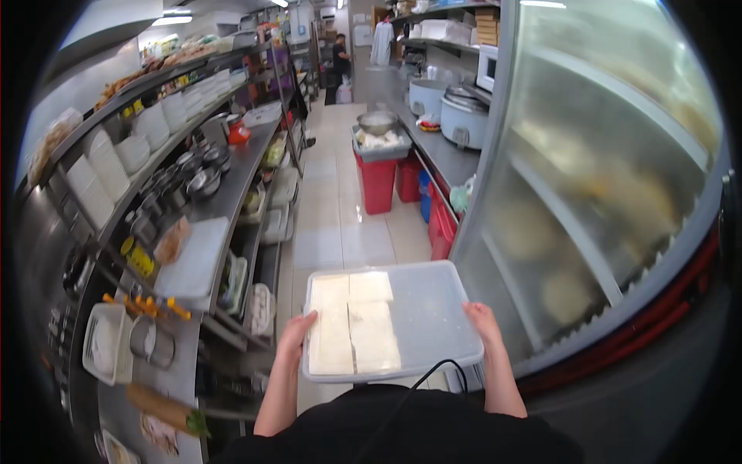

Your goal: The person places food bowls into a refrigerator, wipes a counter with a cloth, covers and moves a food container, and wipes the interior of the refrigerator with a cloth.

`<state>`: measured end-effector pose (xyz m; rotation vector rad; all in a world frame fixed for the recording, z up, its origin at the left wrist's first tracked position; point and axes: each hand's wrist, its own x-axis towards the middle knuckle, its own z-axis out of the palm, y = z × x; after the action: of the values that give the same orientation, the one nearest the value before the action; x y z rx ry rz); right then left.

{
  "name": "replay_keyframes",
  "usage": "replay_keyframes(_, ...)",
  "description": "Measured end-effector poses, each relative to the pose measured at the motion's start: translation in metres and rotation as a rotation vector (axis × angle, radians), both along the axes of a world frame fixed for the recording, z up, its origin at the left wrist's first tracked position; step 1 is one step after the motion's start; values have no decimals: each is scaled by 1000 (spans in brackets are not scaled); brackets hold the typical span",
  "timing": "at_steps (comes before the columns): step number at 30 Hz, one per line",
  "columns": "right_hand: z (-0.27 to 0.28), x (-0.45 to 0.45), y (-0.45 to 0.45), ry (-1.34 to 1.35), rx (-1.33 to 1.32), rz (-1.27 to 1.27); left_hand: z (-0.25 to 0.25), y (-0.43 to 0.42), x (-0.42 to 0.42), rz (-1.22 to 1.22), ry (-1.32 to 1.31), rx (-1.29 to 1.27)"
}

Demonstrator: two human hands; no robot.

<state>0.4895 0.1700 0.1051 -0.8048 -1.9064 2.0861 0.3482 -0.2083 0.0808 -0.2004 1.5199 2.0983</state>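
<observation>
I hold a wide, shallow translucent plastic container level in front of my body. My left hand grips its left side, the thumb over the rim. On the opposite side my right hand is closed on the rim in the same way. Flat, pale cream rectangular pieces lie side by side over the left half of the container; I cannot tell what food they are. Its right half shows bare, cloudy plastic with a few small specks. The fingers under the container are hidden.
A glass-fronted fridge stands close on my right. Steel shelving with a white cutting board and metal pots lines the left. Ahead, a red bin bears a grey tub in the tiled aisle. A person stands far back.
</observation>
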Motion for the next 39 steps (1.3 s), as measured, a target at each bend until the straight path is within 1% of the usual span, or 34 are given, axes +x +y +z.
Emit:
replay_keyframes(1, -2, -21, 0, -20, 10, -32, 4, 7, -31, -6, 11, 11)
replay_keyframes(2, -4, -44, 1, -40, 20, -64, 13, 13, -56, -5, 31, -48)
replay_keyframes(4, -3, -92, 8, -33, 30, -109, 13, 27, -121, -38, 31, -48)
replay_keyframes(6, -7, -135, 24, -36, 33, -160, 17, 46, -179, -77, 23, -53)
replay_keyframes(8, -19, -170, 48, -30, 99, -204, 26, 75, -230, -145, 19, -62)
replay_keyframes(13, -14, -270, 104, -15, 38, -266, 8, 148, -362, -281, 17, -42)
replay_keyframes(15, -15, -315, 135, 15, 75, -279, 2, 178, -408, -316, 18, -21)
replay_keyframes(17, -17, -364, 169, 7, 104, -285, 5, 213, -463, -320, 37, -117)
replay_keyframes(19, -9, -414, 191, -18, 132, -275, 7, 236, -508, -308, 50, -115)
replay_keyframes(21, 2, -462, 206, 6, 86, -273, 2, 254, -549, -290, 44, -110)
replay_keyframes(24, -12, -540, 240, 26, 96, -256, -5, 274, -621, -301, 8, -75)
replay_keyframes(26, -24, -585, 255, 15, 93, -264, 1, 293, -673, -231, -25, -11)
replay_keyframes(28, -28, -633, 274, 5, 90, -273, 3, 324, -733, -269, -9, -14)
replay_keyframes(30, -29, -672, 285, 2, 74, -346, -2, 337, -781, -348, -18, -59)
replay_keyframes(31, -28, -691, 293, -2, 53, -392, -3, 350, -806, -349, 3, -94)
replay_keyframes(33, -25, -716, 313, -75, 193, -387, -1, 393, -856, -439, 28, -145)
replay_keyframes(34, -27, -731, 325, -85, 172, -453, 1, 413, -881, -452, 25, -109)
replay_keyframes(36, -35, -756, 354, -105, 223, -469, 0, 454, -920, -498, -4, -37)
replay_keyframes(37, -39, -762, 366, -121, 210, -521, -1, 478, -936, -553, -13, -48)
replay_keyframes(39, -44, -779, 392, -113, 196, -551, 1, 519, -963, -581, 18, -73)
